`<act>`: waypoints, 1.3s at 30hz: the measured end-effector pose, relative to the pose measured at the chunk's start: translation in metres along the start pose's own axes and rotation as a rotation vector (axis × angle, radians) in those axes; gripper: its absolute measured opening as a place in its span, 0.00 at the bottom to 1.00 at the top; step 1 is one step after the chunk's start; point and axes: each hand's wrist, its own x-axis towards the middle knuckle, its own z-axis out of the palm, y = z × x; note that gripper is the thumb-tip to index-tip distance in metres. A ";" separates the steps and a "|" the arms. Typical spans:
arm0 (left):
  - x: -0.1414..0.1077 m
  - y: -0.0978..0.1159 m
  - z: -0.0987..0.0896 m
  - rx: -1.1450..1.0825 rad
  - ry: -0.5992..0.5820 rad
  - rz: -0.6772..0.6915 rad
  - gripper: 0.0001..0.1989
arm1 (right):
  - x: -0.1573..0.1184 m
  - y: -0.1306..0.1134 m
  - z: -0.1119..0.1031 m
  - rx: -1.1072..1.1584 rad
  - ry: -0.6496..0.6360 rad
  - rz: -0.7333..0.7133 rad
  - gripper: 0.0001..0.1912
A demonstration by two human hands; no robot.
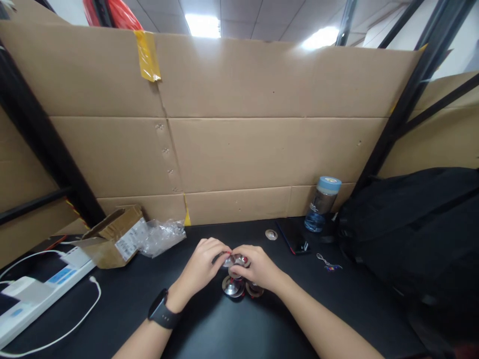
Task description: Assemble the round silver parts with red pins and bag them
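Note:
Several small shiny metal discs with red parts (232, 286) are clustered on the black table, some stacked on others. My left hand (207, 259), with a black watch on its wrist, pinches a small silver and red piece at the upper left of the cluster. Across from it, my right hand (258, 267) has its thumb and fingers round another silver and red piece at the top of the cluster. The two hands nearly meet at the fingertips. Fingers hide part of both pieces.
A round metal disc (271, 234), a dark phone (294, 236), a blue-lidded bottle (322, 204) and a small beaded cord (330, 264) lie or stand behind and right. A black bag (415, 239) fills the right. Leftward are an open cardboard box (112, 244), clear plastic (162, 237) and a power strip (48, 294).

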 end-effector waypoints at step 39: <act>-0.008 0.022 0.023 -0.001 0.064 -0.127 0.06 | 0.000 -0.004 0.017 0.957 0.132 0.240 0.22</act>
